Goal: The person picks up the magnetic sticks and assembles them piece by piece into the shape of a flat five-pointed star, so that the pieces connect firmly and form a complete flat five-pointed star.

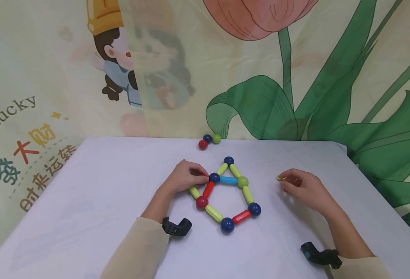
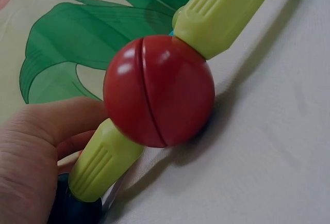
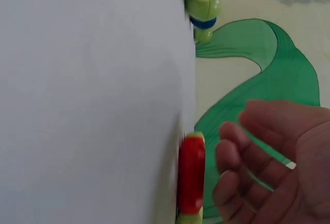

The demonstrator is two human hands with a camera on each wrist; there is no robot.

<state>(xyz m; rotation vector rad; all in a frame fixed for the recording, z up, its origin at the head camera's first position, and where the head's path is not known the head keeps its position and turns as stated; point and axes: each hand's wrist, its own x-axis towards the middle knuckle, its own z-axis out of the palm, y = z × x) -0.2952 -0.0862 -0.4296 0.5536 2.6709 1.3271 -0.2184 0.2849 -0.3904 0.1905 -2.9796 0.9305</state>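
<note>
In the head view my left hand [image 1: 185,177] pinches the blue ball [image 1: 214,177] at the frame's upper left corner. The frame joins blue, red and yellow-green balls with short rods: a blue rod [image 1: 228,180], a red rod [image 1: 208,190] and several yellow-green ones. The left wrist view shows a red ball [image 2: 159,91] up close, between two yellow-green rods; a dark blue ball [image 2: 77,203] is partly behind my left hand [image 2: 31,157]. Right of the frame, my right hand [image 1: 304,190] holds a small yellow-green piece [image 1: 281,178] at its fingertips, mostly hidden.
Near the back edge of the white table [image 1: 121,155] lie a small blue ball [image 1: 207,138], a red ball [image 1: 203,145] and a yellow-green ball [image 1: 216,138]. A printed cloth [image 1: 177,124] hangs behind. The right wrist view shows a red rod [image 3: 192,175] beside the hand.
</note>
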